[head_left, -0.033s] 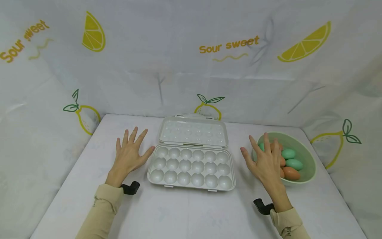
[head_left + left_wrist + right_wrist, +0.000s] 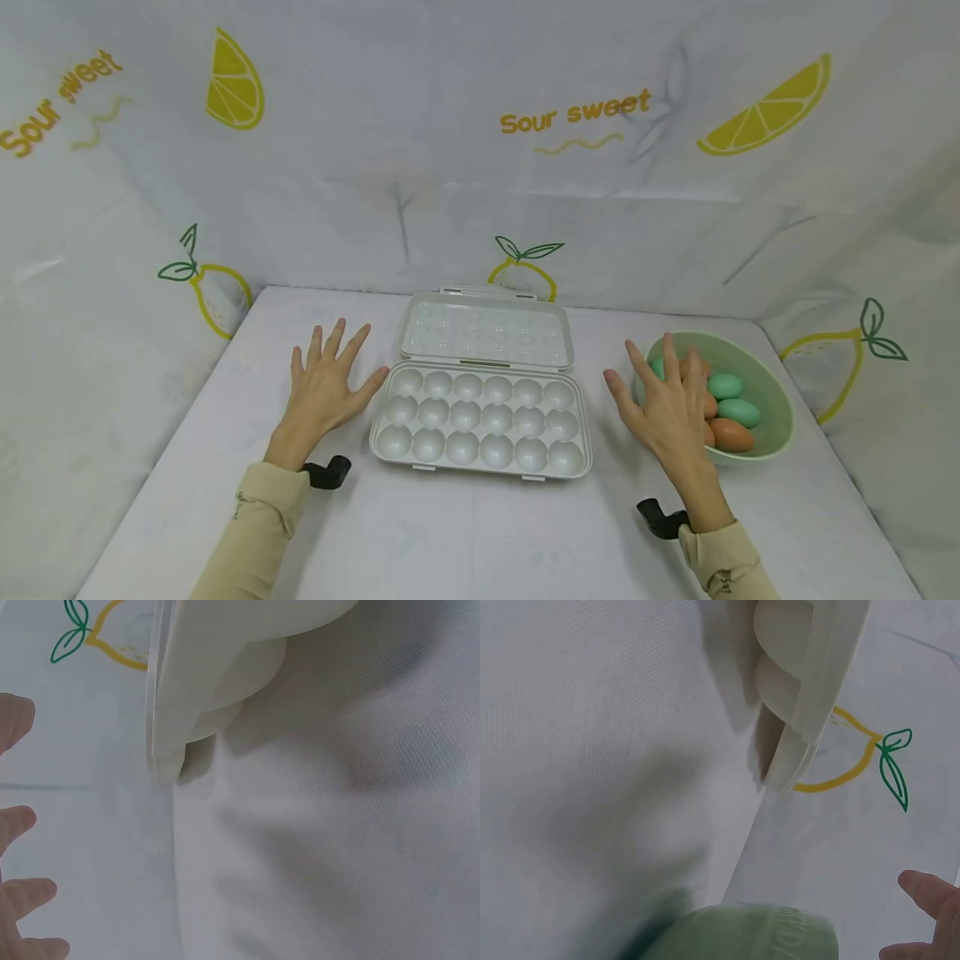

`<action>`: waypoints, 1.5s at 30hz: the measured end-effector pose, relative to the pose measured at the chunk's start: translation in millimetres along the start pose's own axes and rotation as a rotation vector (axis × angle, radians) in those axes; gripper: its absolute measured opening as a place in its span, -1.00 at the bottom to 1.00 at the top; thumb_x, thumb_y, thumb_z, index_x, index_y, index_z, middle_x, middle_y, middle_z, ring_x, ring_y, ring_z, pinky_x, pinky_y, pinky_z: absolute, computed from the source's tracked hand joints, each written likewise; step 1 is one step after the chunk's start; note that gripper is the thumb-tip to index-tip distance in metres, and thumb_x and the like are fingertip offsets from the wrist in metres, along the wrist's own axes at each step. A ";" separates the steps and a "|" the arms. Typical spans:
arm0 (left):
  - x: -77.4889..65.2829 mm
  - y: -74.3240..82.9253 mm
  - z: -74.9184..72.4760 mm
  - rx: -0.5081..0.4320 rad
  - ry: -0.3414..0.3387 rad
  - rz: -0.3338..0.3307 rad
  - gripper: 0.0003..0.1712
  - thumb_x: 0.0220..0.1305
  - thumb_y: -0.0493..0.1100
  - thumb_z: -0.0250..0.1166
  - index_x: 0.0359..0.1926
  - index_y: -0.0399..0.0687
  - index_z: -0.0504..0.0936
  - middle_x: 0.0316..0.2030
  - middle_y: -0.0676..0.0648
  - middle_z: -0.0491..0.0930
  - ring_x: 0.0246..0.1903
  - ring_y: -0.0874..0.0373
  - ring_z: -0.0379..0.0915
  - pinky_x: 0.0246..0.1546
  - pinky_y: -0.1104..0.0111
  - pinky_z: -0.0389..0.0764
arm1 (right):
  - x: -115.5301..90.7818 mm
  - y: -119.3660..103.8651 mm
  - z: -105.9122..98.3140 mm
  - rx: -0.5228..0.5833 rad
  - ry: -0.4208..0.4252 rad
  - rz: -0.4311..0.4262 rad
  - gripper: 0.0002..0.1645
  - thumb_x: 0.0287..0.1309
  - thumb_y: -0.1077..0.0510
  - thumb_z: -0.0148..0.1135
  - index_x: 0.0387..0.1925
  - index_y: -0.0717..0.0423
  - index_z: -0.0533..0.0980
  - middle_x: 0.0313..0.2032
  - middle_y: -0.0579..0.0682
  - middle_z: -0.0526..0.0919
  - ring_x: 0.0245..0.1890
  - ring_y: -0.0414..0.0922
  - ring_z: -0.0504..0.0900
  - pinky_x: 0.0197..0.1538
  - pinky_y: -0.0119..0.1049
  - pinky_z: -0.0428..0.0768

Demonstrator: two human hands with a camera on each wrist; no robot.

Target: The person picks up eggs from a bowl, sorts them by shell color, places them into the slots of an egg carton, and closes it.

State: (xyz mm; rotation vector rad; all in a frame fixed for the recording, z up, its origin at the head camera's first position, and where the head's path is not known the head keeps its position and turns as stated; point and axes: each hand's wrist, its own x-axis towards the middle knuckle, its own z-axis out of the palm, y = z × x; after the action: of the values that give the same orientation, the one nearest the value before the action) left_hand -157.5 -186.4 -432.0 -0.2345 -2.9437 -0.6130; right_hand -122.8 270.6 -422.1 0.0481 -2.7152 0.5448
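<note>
Both hands at an egg tray and a bowl of eggs, seen from the head and from each wrist. We see the left hand (image 2: 322, 392) with fingers straight and spread, holding nothing, its thumb near the far left corner of a white plastic egg tray (image 2: 480, 470) with three rows of round cups. The tray's white, dimpled lid (image 2: 487, 332) is laid back on the far side. The right hand (image 2: 663, 408), likewise spread and with nothing in its grasp, reaches over the left side of a round, pale-green bowl (image 2: 777, 421); we cannot tell whether its fingertips touch the contents. Every egg we can see lies in this bowl: smooth mint-green eggs (image 2: 738, 412) and orange-brown eggs (image 2: 732, 435), some hidden beneath the right hand. Tray and bowl stand apart on a white cloth-covered table (image 2: 465, 542).

For sound handling at the bowl, we judge the uncovered eggs on its right side the easiest to grasp, since the hand hides the others. We would advise a light fingertip pinch about an egg's middle, because the smooth shells may slip or roll. We would lift straight up past the rim, and let the left hand steady the tray, which looks light enough to slide if knocked.
</note>
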 end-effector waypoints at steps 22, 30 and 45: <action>-2.6 -3.4 3.9 -0.038 -0.028 0.049 -0.07 0.36 0.33 0.20 0.60 0.16 0.13 0.59 -0.33 0.05 0.58 -0.41 -0.11 0.59 -0.34 -0.29 | -3.8 3.7 -2.8 -0.001 0.003 0.031 -0.19 0.37 -0.36 0.11 0.45 -0.01 0.39 0.56 0.43 0.05 0.57 0.51 -0.13 0.51 0.59 -0.12; -10.5 -12.3 13.4 -0.104 -0.065 0.120 0.05 0.27 0.33 0.29 0.62 0.11 0.07 0.54 -0.33 0.20 0.56 -0.33 0.06 0.61 -0.28 -0.16 | -5.5 7.6 -6.5 0.004 -0.013 0.068 -0.21 0.37 -0.33 0.13 0.45 -0.01 0.40 0.56 0.38 0.10 0.57 0.46 -0.07 0.32 0.72 0.10; -17.4 -36.9 41.5 -0.306 -0.243 0.092 0.10 0.33 0.28 0.29 0.66 0.31 -0.17 0.62 -0.24 0.03 0.57 -0.44 -0.11 0.59 -0.31 -0.05 | 3.8 40.4 -14.7 0.340 0.126 0.016 -0.43 0.33 0.08 0.25 0.25 0.35 0.51 0.30 0.60 0.37 0.41 0.57 0.16 0.46 0.58 -0.02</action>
State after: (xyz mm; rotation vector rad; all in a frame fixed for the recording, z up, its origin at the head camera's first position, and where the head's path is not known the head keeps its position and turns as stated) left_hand -150.7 -205.3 -486.7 -0.5049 -3.0284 -1.0926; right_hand -125.4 313.6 -422.9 0.0774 -2.4754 0.9744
